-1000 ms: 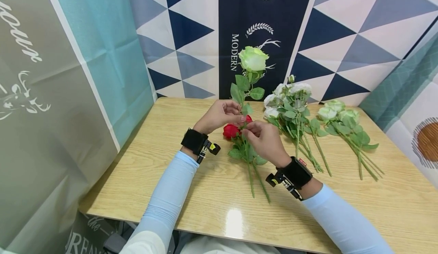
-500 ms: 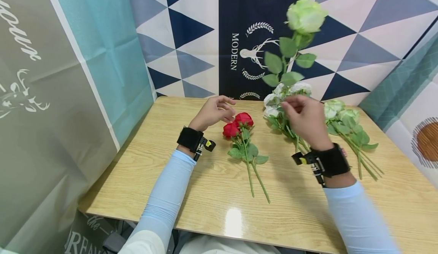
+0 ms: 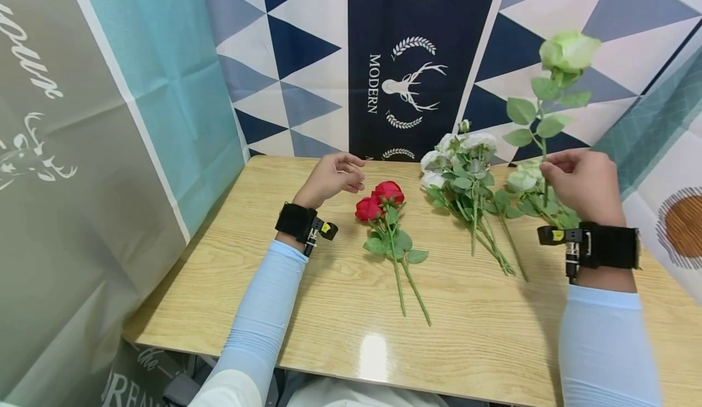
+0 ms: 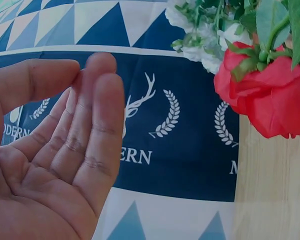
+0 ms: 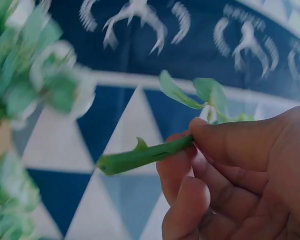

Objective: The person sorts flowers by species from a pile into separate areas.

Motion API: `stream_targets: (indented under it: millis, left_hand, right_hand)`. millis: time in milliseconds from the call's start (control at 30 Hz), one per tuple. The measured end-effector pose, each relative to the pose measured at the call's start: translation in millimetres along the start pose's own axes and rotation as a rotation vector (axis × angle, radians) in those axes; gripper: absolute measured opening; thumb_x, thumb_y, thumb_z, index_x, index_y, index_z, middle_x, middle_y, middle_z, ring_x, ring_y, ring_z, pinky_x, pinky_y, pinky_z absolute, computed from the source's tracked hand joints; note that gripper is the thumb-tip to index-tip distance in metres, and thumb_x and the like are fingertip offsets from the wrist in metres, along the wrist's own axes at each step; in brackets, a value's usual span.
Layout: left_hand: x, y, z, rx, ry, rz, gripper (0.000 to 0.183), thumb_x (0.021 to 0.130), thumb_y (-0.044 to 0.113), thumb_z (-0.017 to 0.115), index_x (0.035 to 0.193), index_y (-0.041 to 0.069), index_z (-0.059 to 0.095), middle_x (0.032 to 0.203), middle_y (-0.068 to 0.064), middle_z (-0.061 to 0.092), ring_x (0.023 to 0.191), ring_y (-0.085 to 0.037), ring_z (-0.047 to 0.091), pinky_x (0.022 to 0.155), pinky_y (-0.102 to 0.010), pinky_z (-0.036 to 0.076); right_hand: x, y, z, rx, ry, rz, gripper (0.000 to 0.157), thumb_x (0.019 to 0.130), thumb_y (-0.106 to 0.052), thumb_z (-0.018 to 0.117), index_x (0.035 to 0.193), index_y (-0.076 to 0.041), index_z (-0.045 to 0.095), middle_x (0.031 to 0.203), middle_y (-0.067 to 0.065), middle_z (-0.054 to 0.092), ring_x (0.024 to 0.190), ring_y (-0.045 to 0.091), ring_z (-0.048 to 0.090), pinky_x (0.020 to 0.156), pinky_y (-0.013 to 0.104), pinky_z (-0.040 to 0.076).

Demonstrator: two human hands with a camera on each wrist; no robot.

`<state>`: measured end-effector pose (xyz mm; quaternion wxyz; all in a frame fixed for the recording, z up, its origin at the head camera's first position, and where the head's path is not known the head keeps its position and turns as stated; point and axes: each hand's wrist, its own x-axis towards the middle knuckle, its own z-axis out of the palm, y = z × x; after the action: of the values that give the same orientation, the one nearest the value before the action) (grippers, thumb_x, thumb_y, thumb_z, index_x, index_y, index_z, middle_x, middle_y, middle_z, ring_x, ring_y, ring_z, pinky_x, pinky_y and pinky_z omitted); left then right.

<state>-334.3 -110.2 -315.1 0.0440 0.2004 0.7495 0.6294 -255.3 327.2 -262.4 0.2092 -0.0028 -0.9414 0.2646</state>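
My right hand [image 3: 587,181] pinches the stem of a pale green rose [image 3: 569,52] between thumb and fingertips, holding it upright above the green roses at the table's right. In the right wrist view the cut lower end of its stem [image 5: 140,159] sticks out past the fingers. My left hand [image 3: 331,180] hovers above the table with relaxed, slightly bent fingers and nothing in them. Two red roses [image 3: 388,192] lie just right of it, their stems toward the front edge. In the left wrist view a red rose [image 4: 270,95] shows apart from the hand.
A bunch of white roses [image 3: 477,142] lies at the back, right of the red ones. Pale green roses [image 3: 523,180] lie farther right, partly behind my right hand. Patterned cloth [image 3: 307,47] hangs behind the wooden table [image 3: 466,340].
My right hand has carried the pale green rose from above the red roses far to the right. My left hand has drawn back slightly left, off the flowers.
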Motion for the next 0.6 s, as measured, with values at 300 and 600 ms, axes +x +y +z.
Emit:
stream_targets:
  millis: [300, 600]
  left_hand:
    - [2.5, -5.8, -2.7, 0.028, 0.02, -0.008, 0.022, 0.098, 0.003, 0.069, 0.119, -0.001, 0.065, 0.107, -0.027, 0.069, 0.097, -0.042, 0.071, 0.082, -0.036, 0.06]
    - [1.4, -8.3, -2.5, 0.028, 0.006, -0.006, 0.021, 0.097, 0.002, 0.069, 0.118, -0.002, 0.065, 0.097, -0.017, 0.071, 0.091, -0.035, 0.073, 0.085, -0.042, 0.06]
  right_hand:
    - [7.4, 63.6, 13.6, -0.055, -0.133, 0.143, 0.046, 0.104, -0.027, 0.055, 0.118, 0.016, 0.065, 0.113, 0.039, 0.062, 0.094, 0.051, 0.056, 0.065, 0.047, 0.045]
    - [5.6, 110.1, 37.0, -0.117, -0.224, 0.229, 0.03, 0.095, -0.017, 0.061, 0.096, 0.01, 0.072, 0.085, 0.026, 0.067, 0.074, 0.039, 0.059, 0.053, 0.038, 0.043]
